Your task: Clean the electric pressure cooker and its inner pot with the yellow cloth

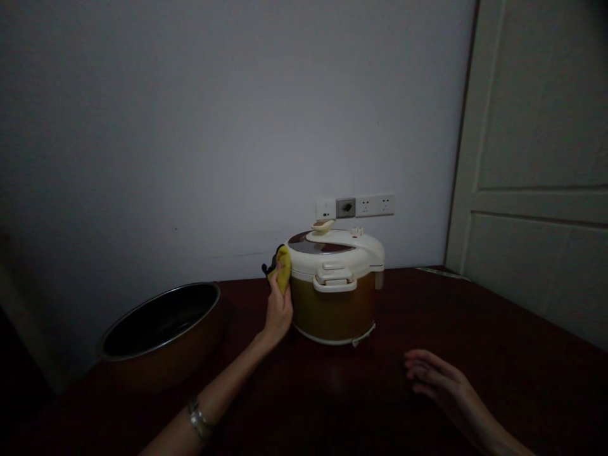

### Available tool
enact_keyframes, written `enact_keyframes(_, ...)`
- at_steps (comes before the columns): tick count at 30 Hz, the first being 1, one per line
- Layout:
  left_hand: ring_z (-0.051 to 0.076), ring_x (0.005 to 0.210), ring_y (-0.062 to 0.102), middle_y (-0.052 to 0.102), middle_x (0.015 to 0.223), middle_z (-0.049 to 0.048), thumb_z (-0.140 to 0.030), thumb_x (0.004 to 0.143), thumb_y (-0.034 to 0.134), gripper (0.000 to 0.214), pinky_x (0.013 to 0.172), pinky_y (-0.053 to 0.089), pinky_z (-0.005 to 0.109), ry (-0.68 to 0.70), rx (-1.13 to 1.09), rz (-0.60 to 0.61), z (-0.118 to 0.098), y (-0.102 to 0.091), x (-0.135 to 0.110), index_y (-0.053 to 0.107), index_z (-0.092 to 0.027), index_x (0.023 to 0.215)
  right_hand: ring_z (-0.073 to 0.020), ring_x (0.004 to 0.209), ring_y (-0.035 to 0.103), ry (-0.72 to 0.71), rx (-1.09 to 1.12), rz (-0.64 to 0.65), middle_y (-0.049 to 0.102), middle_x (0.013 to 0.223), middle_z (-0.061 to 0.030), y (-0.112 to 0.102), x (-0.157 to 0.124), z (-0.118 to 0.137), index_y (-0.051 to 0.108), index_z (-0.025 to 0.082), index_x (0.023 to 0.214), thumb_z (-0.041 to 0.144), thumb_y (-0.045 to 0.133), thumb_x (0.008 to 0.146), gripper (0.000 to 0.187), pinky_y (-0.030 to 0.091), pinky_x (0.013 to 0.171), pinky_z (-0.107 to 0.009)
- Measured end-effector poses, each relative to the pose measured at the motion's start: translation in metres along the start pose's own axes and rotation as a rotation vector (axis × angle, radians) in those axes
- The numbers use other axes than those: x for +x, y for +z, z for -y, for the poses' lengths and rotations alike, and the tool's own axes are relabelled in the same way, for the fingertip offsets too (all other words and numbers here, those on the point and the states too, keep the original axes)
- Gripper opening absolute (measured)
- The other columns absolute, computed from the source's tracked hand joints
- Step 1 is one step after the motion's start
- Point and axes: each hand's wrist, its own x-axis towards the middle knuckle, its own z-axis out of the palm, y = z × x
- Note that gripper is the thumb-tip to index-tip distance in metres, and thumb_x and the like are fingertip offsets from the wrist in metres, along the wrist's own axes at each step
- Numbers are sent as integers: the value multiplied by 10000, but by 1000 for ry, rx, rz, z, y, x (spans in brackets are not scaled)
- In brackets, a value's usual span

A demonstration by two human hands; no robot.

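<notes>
Yellow cloth [284, 268] | left hand [278, 310] outstretched, fingers grip it against cooker [335, 307] side | right hand [439, 379] fingers loosely spread, seemingly above table [475, 316]

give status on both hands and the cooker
Left hand holds yellow cloth against cooker side. Right hand open, empty, low over table. Large pan sits apart, left.

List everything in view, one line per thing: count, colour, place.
cooker: 1, white lid, ochre body, on the table by the wall
cloth: 1, yellow, pressed to the cooker's left side
pan: 1, brown outside, dark inside, table's left end
table: 1, dark red-brown
sockets: 1 row, white, on the wall above the cooker
door: 1, cream, far right
bracelet: 1, silver, left wrist
left hand: holds the cloth
right hand: open, low at the table, right of the cooker
</notes>
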Motion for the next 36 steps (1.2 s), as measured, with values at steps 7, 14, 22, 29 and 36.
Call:
enact_keyframes(7, 167, 1378, 250, 286, 1503, 98, -134, 896, 331, 525, 1130, 232, 389, 76, 10, 121, 16, 15, -75, 282, -204, 1414, -172, 726, 571, -1, -63, 37, 639, 797, -39, 7, -4, 6, 690, 199, 805, 396, 776, 572, 317, 453, 576, -252)
enact_keyframes(14, 198, 1326, 369, 389, 1450, 98, -91, 868, 413, 448, 1092, 323, 405, 369, 99, -1, 8, -1, -21, 494, -222, 1288, -179, 727, 551, -32, -111, 52, 616, 760, -42, 6, -5, 5, 687, 190, 791, 421, 742, 597, 306, 441, 559, -254)
enact_keyframes(22, 188, 1229, 496, 554, 1316, 77, -103, 854, 440, 406, 1036, 402, 360, 331, 3, -12, 16, 9, -41, 550, -222, 1227, -178, 737, 542, -51, -128, 71, 609, 774, -42, 3, -5, 2, 683, 188, 816, 398, 705, 643, 273, 436, 573, -259)
enact_keyframes(29, 204, 1161, 547, 606, 1233, 89, -258, 889, 452, 322, 991, 428, 365, 76, -95, -82, -40, 21, -22, 541, -196, 1191, -179, 731, 534, -74, -128, 75, 600, 759, -43, 7, -7, 6, 684, 187, 801, 402, 698, 652, 262, 431, 555, -259)
enact_keyframes(36, 200, 1251, 467, 575, 1285, 83, -82, 840, 400, 389, 1052, 367, 423, 596, 58, 136, -67, 30, 16, 551, -198, 1179, -173, 700, 540, -98, -135, 104, 602, 773, -45, 10, -8, 7, 675, 183, 811, 403, 692, 648, 274, 429, 533, -258)
